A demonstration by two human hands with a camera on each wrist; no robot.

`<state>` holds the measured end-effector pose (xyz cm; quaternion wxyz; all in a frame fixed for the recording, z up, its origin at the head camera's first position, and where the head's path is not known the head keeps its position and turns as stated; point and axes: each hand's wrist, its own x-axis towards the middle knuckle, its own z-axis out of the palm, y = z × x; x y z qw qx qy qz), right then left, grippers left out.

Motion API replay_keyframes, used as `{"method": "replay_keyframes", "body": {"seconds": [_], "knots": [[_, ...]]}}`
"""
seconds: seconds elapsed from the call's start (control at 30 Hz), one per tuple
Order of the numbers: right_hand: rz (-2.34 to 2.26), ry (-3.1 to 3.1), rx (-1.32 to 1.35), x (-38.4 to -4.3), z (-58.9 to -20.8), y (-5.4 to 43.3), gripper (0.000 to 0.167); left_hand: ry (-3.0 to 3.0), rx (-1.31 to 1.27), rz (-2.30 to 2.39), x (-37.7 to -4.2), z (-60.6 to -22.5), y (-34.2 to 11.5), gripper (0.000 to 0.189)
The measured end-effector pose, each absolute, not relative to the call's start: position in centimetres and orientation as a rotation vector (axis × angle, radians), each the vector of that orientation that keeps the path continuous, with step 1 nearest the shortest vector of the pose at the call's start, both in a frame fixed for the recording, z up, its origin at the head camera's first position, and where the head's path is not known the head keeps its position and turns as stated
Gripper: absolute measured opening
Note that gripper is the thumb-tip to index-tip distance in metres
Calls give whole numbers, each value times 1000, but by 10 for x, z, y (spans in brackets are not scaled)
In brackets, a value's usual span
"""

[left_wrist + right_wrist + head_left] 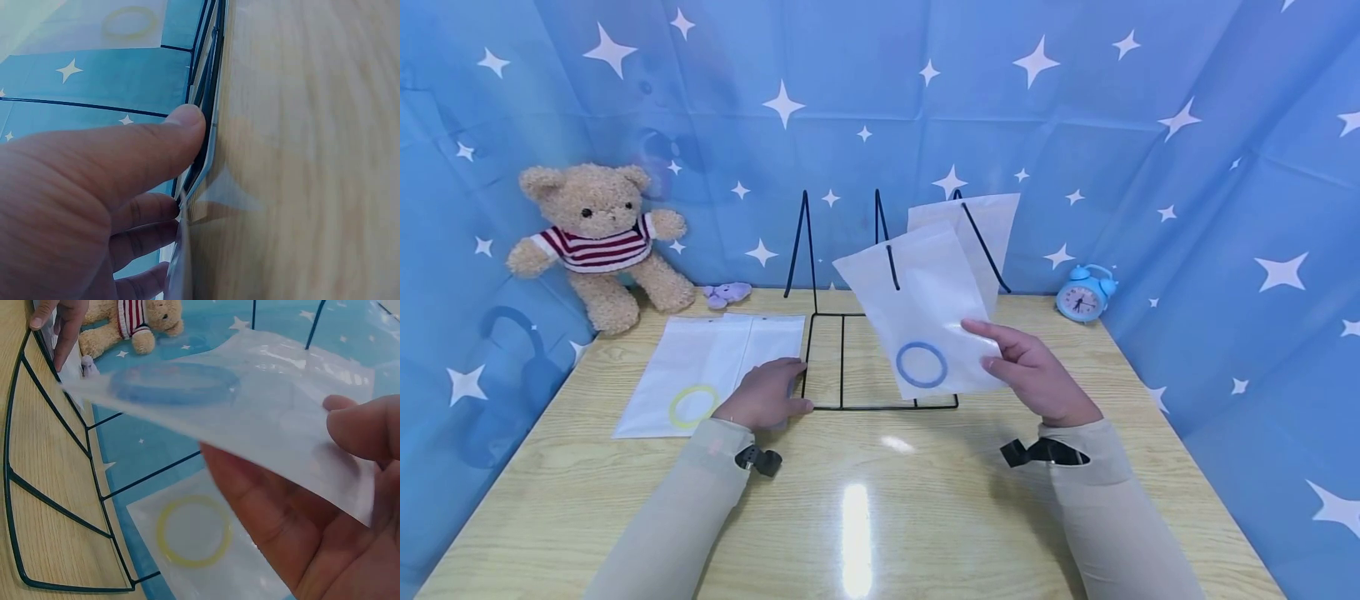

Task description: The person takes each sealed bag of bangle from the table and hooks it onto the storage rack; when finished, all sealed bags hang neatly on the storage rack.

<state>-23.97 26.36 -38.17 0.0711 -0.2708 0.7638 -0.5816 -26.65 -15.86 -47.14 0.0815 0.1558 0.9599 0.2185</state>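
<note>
My right hand [1037,375] pinches the lower right edge of a white translucent bag [936,312] with a blue ring [922,365] on it. The bag tilts, and the middle prong's end shows in front of its top. Behind it, another white bag [1002,229] hangs at the right prong; the right wrist view shows its yellow ring [194,531]. At the front left corner of the black wire rack [842,362] is my left hand [763,393]. Its thumb [185,125] presses the wire with the fingers behind, gripping the frame.
Flat white bags [677,350], one with a yellow ring [694,407], overlap on the table left of the rack. A teddy bear [602,225] and a small purple item [727,294] are at the back left. A blue alarm clock [1084,296] stands at the back right.
</note>
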Motion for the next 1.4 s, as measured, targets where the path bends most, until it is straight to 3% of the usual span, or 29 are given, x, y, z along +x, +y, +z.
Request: {"method": "replay_keyframes", "body": {"seconds": [0.3,1.2,1.4], "knots": [[-1704,2229,-750,-239,-380,259,57,2869,457,647,-267,-472,-159,74],[-1904,1967,-1032,-235,-389,236,76,2855,438,639,-267,-471,-158,77],[-1844,2111,-960,-242,-395,238,76,2850,435,648,-267,-472,-158,77]]}}
